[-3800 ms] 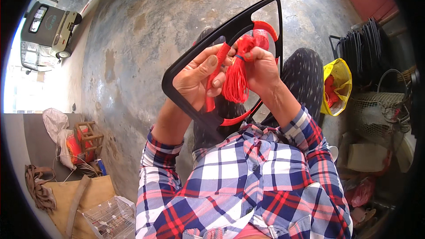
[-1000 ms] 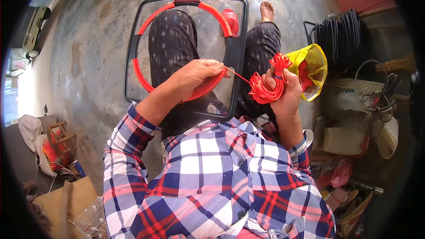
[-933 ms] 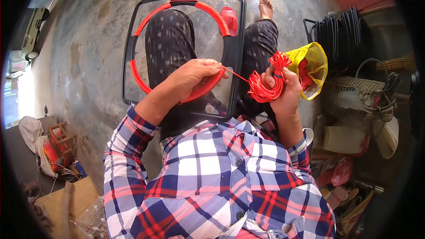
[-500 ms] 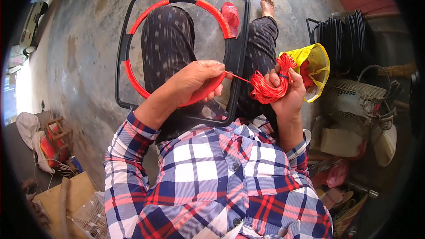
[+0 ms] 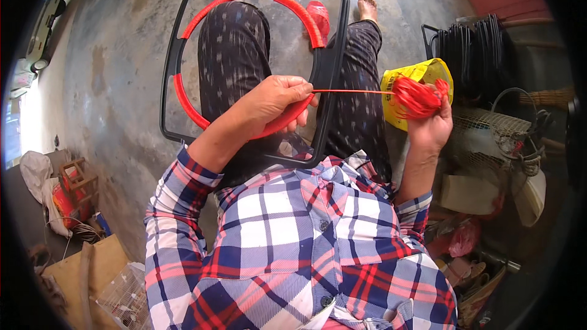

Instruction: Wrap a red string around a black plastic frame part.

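A black rectangular frame [image 5: 340, 36] with a round ring inside it rests over my lap and left leg. Red cord wrapping [image 5: 301, 13] covers several stretches of the ring, with bare black parts between. My left hand [image 5: 282, 102] is closed on the wrapped ring at its near right part, thumb and forefinger pinching the cord there. From that pinch a red cord [image 5: 351, 91] runs taut to the right. It leads to a bundle of red cord [image 5: 417, 99], slightly blurred, which my right hand [image 5: 431, 127] grips out to the right.
A yellow bag [image 5: 391, 79] stands behind the bundle, beside my right leg. Black frames [image 5: 474, 55] are stacked at the right, above a wire mesh cage [image 5: 489, 128]. A red slipper [image 5: 318, 18] lies on the concrete floor [image 5: 128, 85] near my bare foot [image 5: 367, 9].
My right hand has moved to the right with the cord bundle, and the cord between my hands is longer and straighter. My left hand stays on the ring; the frame has tilted slightly.
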Tool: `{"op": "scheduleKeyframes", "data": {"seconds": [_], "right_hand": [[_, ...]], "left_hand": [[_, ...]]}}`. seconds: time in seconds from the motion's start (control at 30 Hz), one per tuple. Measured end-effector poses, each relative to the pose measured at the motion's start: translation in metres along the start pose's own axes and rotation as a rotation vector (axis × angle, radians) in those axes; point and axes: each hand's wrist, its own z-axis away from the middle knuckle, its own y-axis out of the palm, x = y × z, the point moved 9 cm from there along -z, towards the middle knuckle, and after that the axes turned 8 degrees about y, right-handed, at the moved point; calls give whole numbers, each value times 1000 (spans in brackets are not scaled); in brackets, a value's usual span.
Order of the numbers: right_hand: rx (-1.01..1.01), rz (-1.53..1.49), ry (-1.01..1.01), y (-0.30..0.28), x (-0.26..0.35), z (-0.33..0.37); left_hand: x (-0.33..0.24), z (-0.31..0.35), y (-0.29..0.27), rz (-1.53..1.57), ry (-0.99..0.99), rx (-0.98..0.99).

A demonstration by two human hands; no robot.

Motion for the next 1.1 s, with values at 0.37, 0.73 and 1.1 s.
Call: {"op": "scheduleKeyframes", "data": {"seconds": [0.37, 0.73, 1.1], "right_hand": [[-312, 713, -147, 19, 26, 3], [684, 2572, -376, 165, -183, -60], [99, 1668, -269, 83, -104, -26]], "left_hand": [[-19, 4, -10, -740, 230, -267], [-41, 14, 16, -1169, 647, -424], [-22, -3, -7, -510, 409, -213]]}}
